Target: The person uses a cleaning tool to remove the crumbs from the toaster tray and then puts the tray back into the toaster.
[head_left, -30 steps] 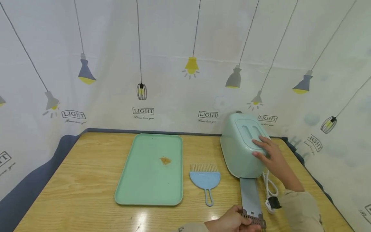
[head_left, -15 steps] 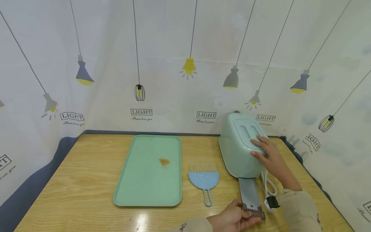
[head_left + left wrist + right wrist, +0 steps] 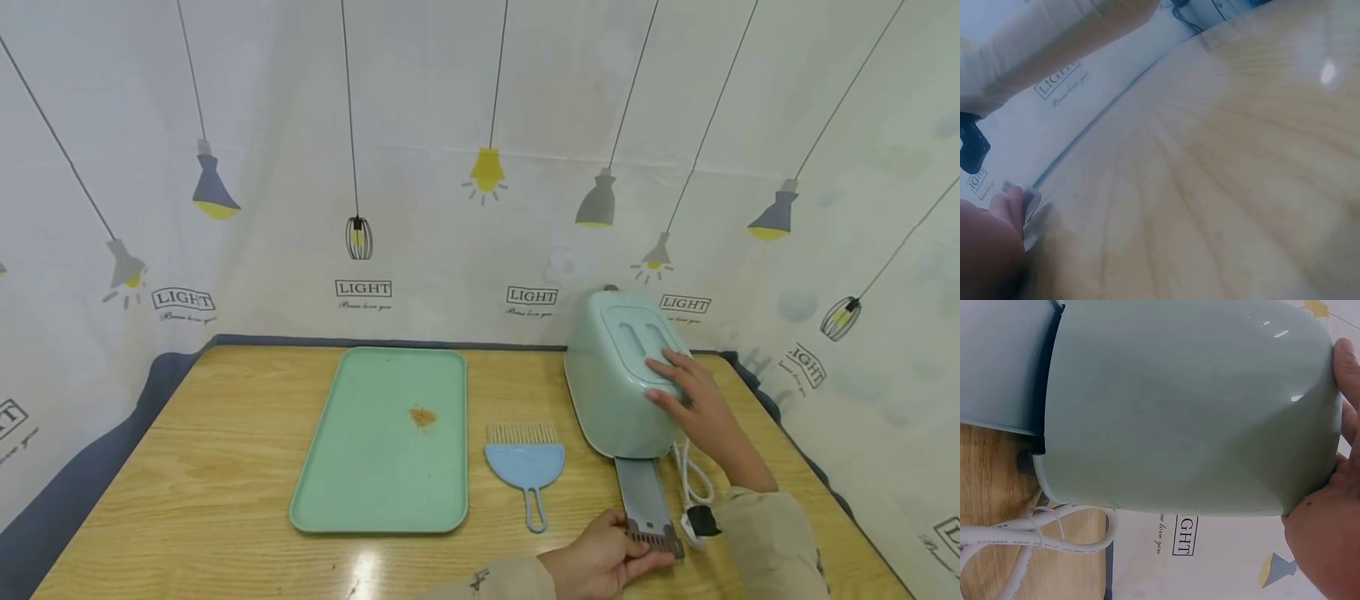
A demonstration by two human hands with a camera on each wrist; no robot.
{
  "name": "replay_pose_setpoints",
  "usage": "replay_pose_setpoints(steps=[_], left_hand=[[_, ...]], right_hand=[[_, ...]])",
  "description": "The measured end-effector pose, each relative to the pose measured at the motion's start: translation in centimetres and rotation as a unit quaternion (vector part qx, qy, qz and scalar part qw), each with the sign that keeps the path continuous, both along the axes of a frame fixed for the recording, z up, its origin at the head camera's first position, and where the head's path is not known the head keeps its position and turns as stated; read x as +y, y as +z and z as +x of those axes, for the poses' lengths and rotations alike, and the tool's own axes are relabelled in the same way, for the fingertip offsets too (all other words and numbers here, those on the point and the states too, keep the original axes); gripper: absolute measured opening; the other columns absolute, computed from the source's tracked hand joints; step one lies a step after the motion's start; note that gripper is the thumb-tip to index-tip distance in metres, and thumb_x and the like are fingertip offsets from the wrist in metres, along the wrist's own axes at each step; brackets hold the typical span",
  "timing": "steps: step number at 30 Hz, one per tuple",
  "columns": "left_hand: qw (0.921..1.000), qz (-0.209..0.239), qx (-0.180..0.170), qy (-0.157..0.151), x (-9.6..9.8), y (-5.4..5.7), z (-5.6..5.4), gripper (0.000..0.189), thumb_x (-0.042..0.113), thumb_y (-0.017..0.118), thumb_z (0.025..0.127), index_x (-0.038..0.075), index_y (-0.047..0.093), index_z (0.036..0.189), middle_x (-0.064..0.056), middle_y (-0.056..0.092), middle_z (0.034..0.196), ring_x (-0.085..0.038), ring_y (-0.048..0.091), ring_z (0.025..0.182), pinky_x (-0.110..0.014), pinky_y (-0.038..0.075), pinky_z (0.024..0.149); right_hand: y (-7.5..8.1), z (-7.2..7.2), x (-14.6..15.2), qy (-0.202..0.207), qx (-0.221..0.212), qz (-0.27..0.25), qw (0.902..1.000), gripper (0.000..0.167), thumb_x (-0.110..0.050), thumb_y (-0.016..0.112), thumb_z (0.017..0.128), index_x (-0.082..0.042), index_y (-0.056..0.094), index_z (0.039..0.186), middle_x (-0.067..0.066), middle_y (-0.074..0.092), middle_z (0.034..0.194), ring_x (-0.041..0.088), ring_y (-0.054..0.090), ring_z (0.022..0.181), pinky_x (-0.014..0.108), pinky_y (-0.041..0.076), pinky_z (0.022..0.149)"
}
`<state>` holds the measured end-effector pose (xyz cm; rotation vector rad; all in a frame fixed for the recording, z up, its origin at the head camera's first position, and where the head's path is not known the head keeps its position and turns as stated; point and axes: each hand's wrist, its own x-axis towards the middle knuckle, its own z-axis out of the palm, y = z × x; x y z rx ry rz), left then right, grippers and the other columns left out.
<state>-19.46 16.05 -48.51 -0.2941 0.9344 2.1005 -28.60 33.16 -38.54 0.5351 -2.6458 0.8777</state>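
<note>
A mint-green toaster stands at the back right, its slots covered by a lid. A grey metal crumb tray sticks out of its near end, low down. My left hand pinches the tray's brown slotted end between thumb and fingers. My right hand rests with spread fingers on the toaster's upper right corner. In the right wrist view, the toaster's near face fills the middle, and the crumb tray runs out through a dark slot. The left wrist view shows mostly tabletop.
A green serving tray with a small heap of crumbs lies left of centre. Between it and the toaster is a blue brush with pale bristles. A coiled white cord and plug lie right of the crumb tray. A printed curtain hangs behind.
The crumb tray has slid a little farther into the toaster, my left hand moving forward with it. My right hand keeps its place on the toaster. The head view has shifted slightly.
</note>
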Motion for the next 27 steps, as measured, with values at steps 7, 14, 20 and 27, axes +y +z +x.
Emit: replay_pose_setpoints(steps=[7,14,20,27], left_hand=[[0.9992,-0.023,0.033,0.001,0.8,-0.1,-1.1,0.051,-0.017,0.036,0.094,-0.015,0.021,0.143,-0.030,0.057,0.120,-0.039,0.057,0.119,-0.026,0.048,0.100],[0.9950,-0.068,0.070,0.020,2.1,-0.5,-2.4,0.041,-0.011,0.041,0.096,-0.025,0.032,0.133,-0.028,0.063,0.113,-0.030,0.065,0.109,-0.020,0.052,0.091],[0.9906,-0.087,0.083,0.066,2.9,-1.0,-3.0,0.030,-0.007,0.043,0.097,-0.020,0.046,0.124,-0.024,0.067,0.109,-0.029,0.068,0.102,-0.023,0.055,0.085],[0.9824,-0.095,0.104,0.123,3.5,-1.3,-4.2,0.029,-0.006,0.047,0.096,-0.025,0.046,0.118,-0.031,0.063,0.113,-0.031,0.067,0.105,-0.029,0.055,0.089]], right_hand=[[0.1,-0.1,-0.2,0.004,0.013,-0.004,0.9999,0.048,-0.021,0.064,0.093,-0.003,0.052,0.137,0.029,0.031,0.149,0.057,0.022,0.136,0.076,0.023,0.099],[0.1,-0.1,0.0,0.000,0.013,-0.001,0.9999,0.048,-0.021,0.064,0.093,-0.004,0.052,0.137,0.028,0.031,0.150,0.056,0.021,0.137,0.076,0.023,0.100],[-0.1,-0.2,0.1,-0.006,0.011,0.002,0.9999,0.049,-0.022,0.062,0.094,-0.004,0.051,0.138,0.029,0.031,0.150,0.056,0.020,0.138,0.076,0.022,0.100],[-0.4,-0.1,-0.1,-0.009,0.026,-0.001,0.9996,0.047,-0.021,0.064,0.093,-0.004,0.054,0.135,0.028,0.034,0.148,0.056,0.023,0.136,0.075,0.023,0.100]])
